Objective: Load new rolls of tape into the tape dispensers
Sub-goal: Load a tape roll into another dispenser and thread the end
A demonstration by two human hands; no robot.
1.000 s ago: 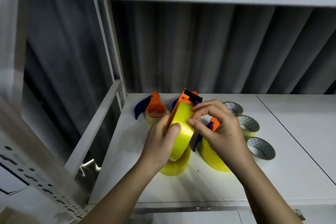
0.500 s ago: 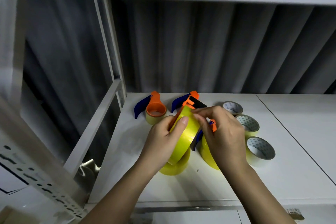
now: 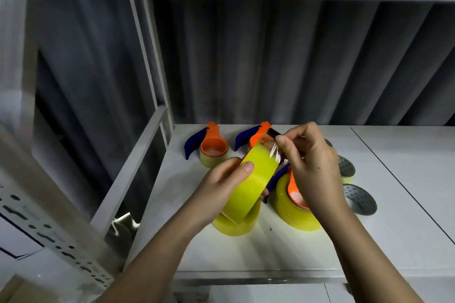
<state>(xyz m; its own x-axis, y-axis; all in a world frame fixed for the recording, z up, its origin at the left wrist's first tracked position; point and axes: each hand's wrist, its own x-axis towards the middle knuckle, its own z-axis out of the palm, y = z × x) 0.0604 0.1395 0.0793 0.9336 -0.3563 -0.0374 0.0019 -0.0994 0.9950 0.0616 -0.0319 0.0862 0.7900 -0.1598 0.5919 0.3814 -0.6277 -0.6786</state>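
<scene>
Tape rolls and dispensers sit on a white shelf point(image 3: 307, 248) before grey curtain point(image 3: 270, 61).

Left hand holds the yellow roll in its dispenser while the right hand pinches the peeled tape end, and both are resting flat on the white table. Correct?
Not quite. The head view shows the yellow roll lifted above the white table, held by the left hand; the right hand does pinch the tape end.
</scene>
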